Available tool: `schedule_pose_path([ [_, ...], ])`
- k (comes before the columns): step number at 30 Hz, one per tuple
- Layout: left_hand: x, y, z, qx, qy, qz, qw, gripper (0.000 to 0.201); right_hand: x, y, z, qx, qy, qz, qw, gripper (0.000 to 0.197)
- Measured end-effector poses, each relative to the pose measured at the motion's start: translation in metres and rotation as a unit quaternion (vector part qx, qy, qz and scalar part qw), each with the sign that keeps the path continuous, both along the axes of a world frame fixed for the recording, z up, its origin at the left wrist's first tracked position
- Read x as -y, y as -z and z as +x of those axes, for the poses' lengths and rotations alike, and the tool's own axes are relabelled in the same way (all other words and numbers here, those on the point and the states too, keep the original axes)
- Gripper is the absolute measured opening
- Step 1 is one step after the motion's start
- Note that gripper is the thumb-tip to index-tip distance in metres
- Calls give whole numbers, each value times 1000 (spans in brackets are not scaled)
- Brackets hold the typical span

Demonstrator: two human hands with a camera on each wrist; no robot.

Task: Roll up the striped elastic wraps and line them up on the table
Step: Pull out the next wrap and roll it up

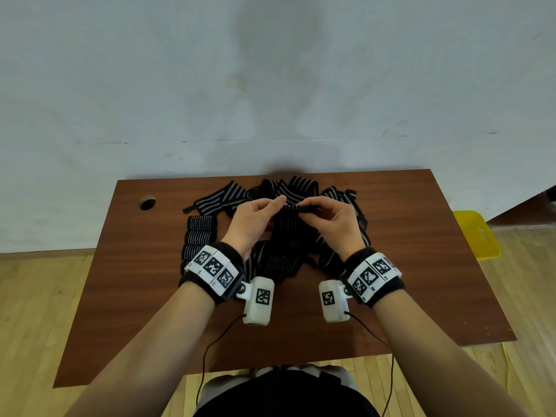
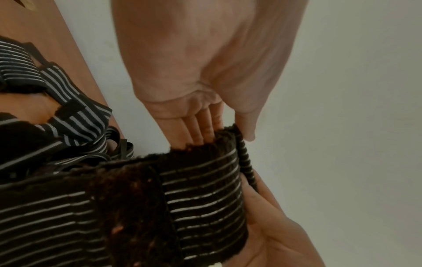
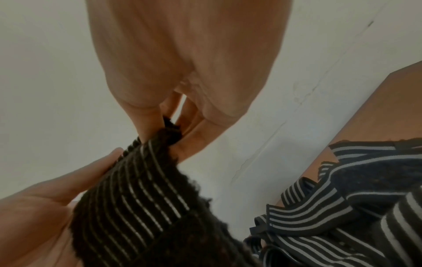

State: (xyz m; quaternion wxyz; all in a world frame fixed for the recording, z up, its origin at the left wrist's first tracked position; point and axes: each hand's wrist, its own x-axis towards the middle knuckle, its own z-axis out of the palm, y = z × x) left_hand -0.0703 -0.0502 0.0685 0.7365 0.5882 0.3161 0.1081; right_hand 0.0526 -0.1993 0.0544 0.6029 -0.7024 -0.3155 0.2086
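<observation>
Against a pale wall, the brown worktop [image 1: 421, 266] carries three finished rolls [image 1: 200, 236] at 9 o'clock and a loose pile [image 1: 270, 191] at 12, while left hand [image 1: 255, 221] and right hand [image 1: 334, 221] pinch the barely-started wrap [image 1: 298, 209] at centre.

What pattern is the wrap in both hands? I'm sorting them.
Black with thin pale stripes; clearest in the left wrist view.

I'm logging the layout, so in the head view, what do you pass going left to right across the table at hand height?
Round hole in the table → rolled wraps → left hand → held wrap → right hand → yellow chair.
</observation>
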Motion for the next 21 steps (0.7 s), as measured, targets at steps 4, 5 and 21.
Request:
schedule_pose_path([
  [4,2,2,0,2,16,-11,1000,25,4,3,2,-24,6,1,1000,20],
  [5,2,4,0,3,18,-10,1000,23,5,3,2,-22,4,-1,1000,19],
  [21,6,18,4,-4,-12,93,996,17,8,19,14,-136,-26,-26,990,13],
])
